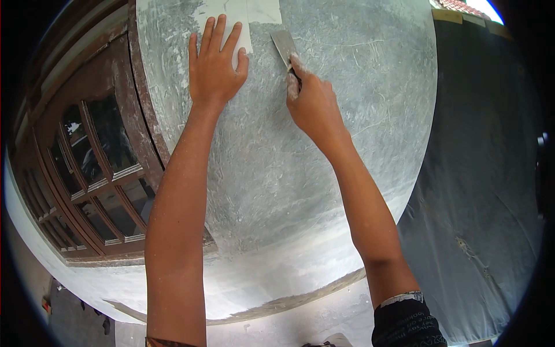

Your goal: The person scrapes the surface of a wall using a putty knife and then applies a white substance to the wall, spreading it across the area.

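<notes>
Gripping the scraper (pixel 281 46), your right hand (pixel 313 98) is closed around its handle, which is mostly hidden by your fingers. White dust marks the thumb and the finger that lies toward the blade. The blade points to the far left, out beyond your fingertips, and its far corner sits just beside the near right edge of the white patch (pixel 263 11) on the wall (pixel 277 144). You cannot tell from this angle how firmly the blade bears on the surface.

Your left hand (pixel 216 75) holds nothing. It is spread open against the wall, fingers pointing far and thumb out to the right, with the fingertips over the white patch. The scraper lies to the right of this hand, near the thumb but apart from it, so the blade is between your two hands.

Around both hands the wall is mottled grey with pale scratches, turning into a whiter band (pixel 277 283) on the near side. To your left is a brown window (pixel 107 168) with small panes. To your right hangs a dark sheet (pixel 474 173), well apart from the scraper. A black sleeve (pixel 407 325) covers your right arm at the near edge.
</notes>
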`<state>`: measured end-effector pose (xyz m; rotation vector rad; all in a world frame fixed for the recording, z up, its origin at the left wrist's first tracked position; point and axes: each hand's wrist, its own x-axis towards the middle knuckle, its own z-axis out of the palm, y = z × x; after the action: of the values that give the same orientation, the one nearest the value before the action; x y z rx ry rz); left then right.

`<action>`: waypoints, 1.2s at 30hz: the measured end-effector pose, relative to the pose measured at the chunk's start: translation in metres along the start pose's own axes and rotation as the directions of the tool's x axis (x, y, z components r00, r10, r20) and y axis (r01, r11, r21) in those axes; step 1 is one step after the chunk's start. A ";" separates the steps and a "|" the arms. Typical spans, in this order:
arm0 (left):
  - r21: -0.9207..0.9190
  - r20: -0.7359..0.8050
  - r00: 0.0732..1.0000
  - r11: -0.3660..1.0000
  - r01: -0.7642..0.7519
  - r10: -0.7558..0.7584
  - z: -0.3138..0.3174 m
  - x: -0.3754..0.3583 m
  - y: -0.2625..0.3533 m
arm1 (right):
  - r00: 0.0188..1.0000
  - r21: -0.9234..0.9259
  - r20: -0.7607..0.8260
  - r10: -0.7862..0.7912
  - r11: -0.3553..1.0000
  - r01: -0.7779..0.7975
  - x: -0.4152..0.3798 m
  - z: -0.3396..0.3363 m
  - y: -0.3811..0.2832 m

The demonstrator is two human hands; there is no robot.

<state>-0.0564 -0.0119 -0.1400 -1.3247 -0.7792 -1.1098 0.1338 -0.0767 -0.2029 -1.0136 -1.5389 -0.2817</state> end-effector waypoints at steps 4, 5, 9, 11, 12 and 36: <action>-0.001 0.015 1.000 1.000 0.002 -0.001 -0.002 0.001 0.001 | 0.997 -0.012 -0.055 -0.052 0.999 0.052 0.018 -0.003 0.002; 0.001 0.013 1.000 1.000 0.003 -0.003 -0.002 0.001 0.000 | 0.996 -0.024 -0.055 -0.069 0.997 0.068 0.019 -0.004 0.003; 0.014 0.018 1.000 1.000 0.001 -0.001 0.000 0.000 0.001 | 0.999 -0.035 0.013 0.031 0.999 -0.031 0.000 -0.010 0.005; 0.023 0.019 1.000 1.000 0.005 -0.005 0.000 0.001 0.000 | 0.995 -0.001 -0.088 -0.036 0.999 0.036 0.008 -0.007 0.009; 0.022 0.022 1.000 1.000 0.004 -0.005 0.000 0.001 0.000 | 0.996 0.000 -0.087 -0.033 0.999 0.033 0.013 -0.008 0.008; 0.015 0.016 1.000 1.000 0.001 -0.001 0.000 0.000 0.001 | 0.999 -0.067 -0.012 -0.033 0.997 0.032 0.032 -0.013 0.010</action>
<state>-0.0557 -0.0122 -0.1402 -1.3226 -0.7989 -1.0936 0.1528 -0.0656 -0.1749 -1.0377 -1.5443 -0.3644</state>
